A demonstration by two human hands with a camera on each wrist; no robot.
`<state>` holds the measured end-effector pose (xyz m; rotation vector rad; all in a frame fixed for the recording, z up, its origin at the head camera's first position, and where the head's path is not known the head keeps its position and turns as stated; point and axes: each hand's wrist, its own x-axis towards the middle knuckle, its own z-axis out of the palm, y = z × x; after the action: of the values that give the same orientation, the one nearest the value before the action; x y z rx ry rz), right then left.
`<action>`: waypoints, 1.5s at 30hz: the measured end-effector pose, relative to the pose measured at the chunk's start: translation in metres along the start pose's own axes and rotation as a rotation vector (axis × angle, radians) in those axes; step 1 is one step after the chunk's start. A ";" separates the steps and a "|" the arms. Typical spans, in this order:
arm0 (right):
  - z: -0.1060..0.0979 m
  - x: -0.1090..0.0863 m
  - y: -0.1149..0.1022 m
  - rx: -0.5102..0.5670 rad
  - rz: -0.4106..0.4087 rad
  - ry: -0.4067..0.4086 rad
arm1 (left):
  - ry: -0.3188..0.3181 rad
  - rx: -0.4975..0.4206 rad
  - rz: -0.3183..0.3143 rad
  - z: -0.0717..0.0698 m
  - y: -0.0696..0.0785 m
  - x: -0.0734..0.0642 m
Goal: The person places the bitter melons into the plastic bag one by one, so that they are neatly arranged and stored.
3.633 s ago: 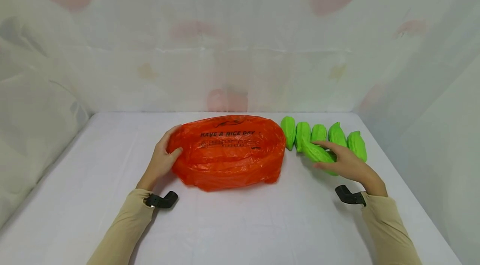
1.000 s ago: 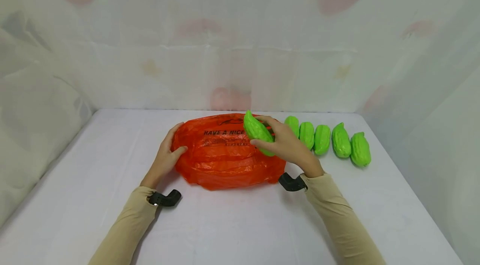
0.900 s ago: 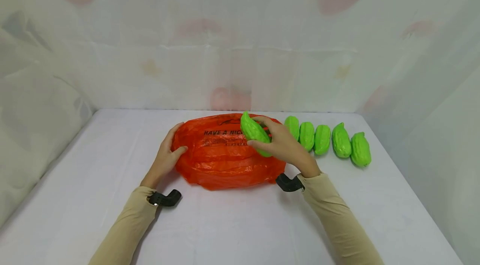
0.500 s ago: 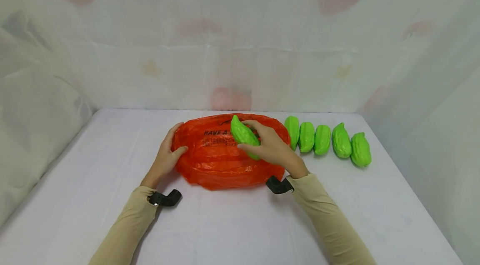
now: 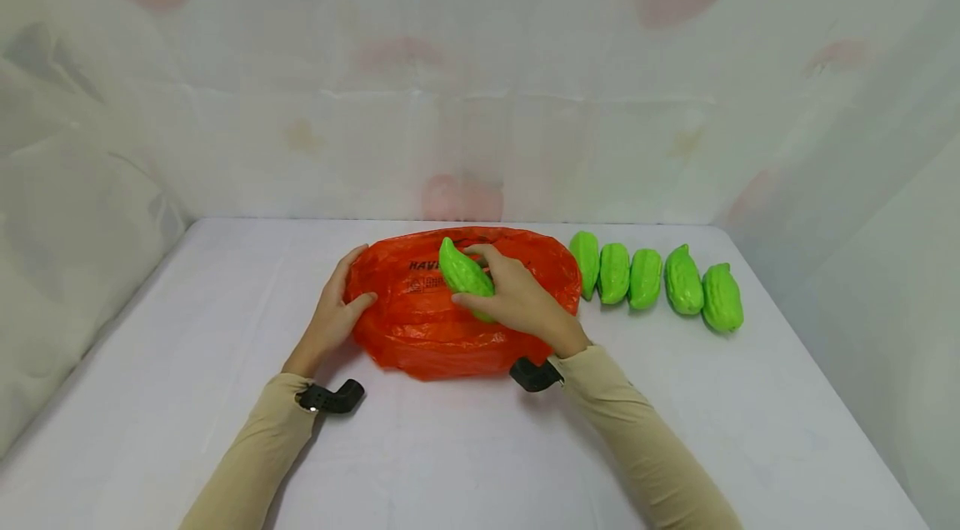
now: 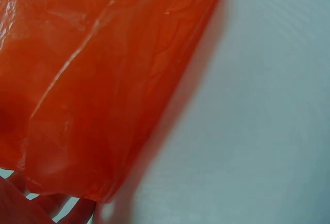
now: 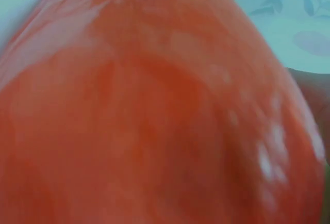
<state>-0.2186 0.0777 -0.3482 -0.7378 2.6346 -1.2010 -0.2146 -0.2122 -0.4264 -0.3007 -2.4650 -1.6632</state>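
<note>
An orange-red plastic bag [image 5: 438, 355] with black lettering lies spread on the table, its opening facing up. My left hand [image 5: 330, 313] grips the bag's left rim, thumb on the inner side and fingers outside. In the left wrist view, fingers [image 6: 49, 206] show at the bottom left beside the bag [image 6: 103, 90]. Over the middle of the bag, my right hand [image 5: 517, 297] holds a bright green bitter melon [image 5: 463, 270] between thumb and fingers, pointed tip up and to the left. It covers part of the lettering. The bag's wall [image 7: 144, 121] fills most of the right wrist view.
Several more green bitter melons [image 5: 644, 280] stand in a row to the right of the bag, the leftmost one [image 5: 585, 263] close against its edge. A white cloth covers the table [image 5: 450, 463]. Pale curtains [image 5: 450, 122] hang behind and at both sides.
Picked from the row on the right, the bitter melon has travelled left in my right hand to above the bag's middle, lowering slightly over the last second. My left hand stays at the rim.
</note>
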 end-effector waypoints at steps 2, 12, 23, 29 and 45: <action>0.003 0.002 -0.001 0.005 0.006 0.006 | 0.002 -0.004 0.003 0.000 -0.001 0.000; 0.016 0.006 -0.008 0.000 0.061 -0.012 | 0.003 -0.003 0.008 0.001 0.000 0.001; 0.029 0.015 -0.011 0.002 0.042 -0.043 | 0.004 0.000 0.021 0.000 -0.004 0.002; 0.037 0.018 -0.014 -0.020 0.058 -0.072 | 0.002 -0.006 0.019 0.000 -0.003 0.002; 0.040 0.029 -0.016 0.029 0.132 -0.131 | -0.003 -0.011 0.011 0.001 -0.001 0.000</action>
<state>-0.2246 0.0277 -0.3618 -0.6053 2.5109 -1.1136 -0.2153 -0.2120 -0.4276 -0.3170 -2.4528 -1.6736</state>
